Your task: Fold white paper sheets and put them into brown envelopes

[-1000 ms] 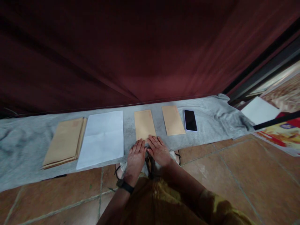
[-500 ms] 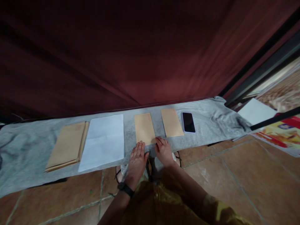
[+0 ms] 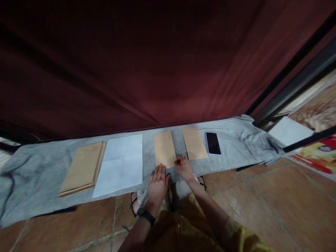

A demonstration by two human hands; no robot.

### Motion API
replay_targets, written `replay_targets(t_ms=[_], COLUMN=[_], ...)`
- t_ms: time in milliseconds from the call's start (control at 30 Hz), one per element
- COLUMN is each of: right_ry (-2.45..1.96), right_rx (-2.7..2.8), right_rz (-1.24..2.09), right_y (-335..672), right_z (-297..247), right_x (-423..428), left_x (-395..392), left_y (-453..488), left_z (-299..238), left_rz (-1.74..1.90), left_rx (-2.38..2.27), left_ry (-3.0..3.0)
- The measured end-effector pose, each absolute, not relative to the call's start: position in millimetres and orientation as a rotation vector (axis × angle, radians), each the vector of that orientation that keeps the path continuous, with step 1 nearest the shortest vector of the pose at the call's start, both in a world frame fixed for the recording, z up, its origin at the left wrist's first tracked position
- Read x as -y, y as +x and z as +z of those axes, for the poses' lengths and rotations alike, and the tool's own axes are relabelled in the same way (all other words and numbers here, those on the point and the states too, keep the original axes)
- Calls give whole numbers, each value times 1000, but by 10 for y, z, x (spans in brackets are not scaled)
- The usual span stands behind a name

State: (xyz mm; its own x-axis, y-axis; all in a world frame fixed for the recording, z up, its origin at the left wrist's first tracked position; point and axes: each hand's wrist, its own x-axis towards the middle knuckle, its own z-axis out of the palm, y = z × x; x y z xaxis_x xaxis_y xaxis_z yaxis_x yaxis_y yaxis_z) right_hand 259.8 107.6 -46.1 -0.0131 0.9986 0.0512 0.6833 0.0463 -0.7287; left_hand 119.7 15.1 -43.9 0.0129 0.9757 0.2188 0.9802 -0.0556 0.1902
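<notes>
A brown paper envelope [image 3: 165, 148] lies on the grey cloth in front of me. My left hand [image 3: 156, 183] rests flat on its near edge, fingers stretched out. At the envelope's near right corner is my right hand [image 3: 183, 167], its fingers curled and pressed together at the edge; their tips are partly hidden. To the right lies a second brown envelope [image 3: 195, 143], apart from both hands. Left of my hands, a large white sheet of paper [image 3: 120, 164] with faint creases lies next to a stack of brown envelopes [image 3: 80, 169].
A phone [image 3: 213, 143] with a dark screen lies right of the second envelope. Grey cloth [image 3: 246, 143] covers the narrow bench, rumpled at both ends. Behind it hangs a dark red curtain [image 3: 162, 70]. A dark metal frame [image 3: 294, 73] stands at the right, above the tiled floor [image 3: 262, 199].
The whole view has shifted slightly, so the bench appears lower and further right. My right fingers are curled more tightly at the envelope's corner; my left hand stays flat on its edge.
</notes>
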Motion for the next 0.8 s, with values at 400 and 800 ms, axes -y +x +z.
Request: replay_targets(t_ms=[400, 800], right_ry=[-1351, -1180], right_rx=[1249, 1088], right_rz=[1264, 1448], right_y=[2518, 2534], right_z=[-383, -9], right_x=[-1002, -911], left_x=[-365, -532], left_y=[1351, 1238], left_z=[-154, 284], left_rz=[-236, -1093], left_rx=[2124, 2424], left_ry=[-2130, -1861])
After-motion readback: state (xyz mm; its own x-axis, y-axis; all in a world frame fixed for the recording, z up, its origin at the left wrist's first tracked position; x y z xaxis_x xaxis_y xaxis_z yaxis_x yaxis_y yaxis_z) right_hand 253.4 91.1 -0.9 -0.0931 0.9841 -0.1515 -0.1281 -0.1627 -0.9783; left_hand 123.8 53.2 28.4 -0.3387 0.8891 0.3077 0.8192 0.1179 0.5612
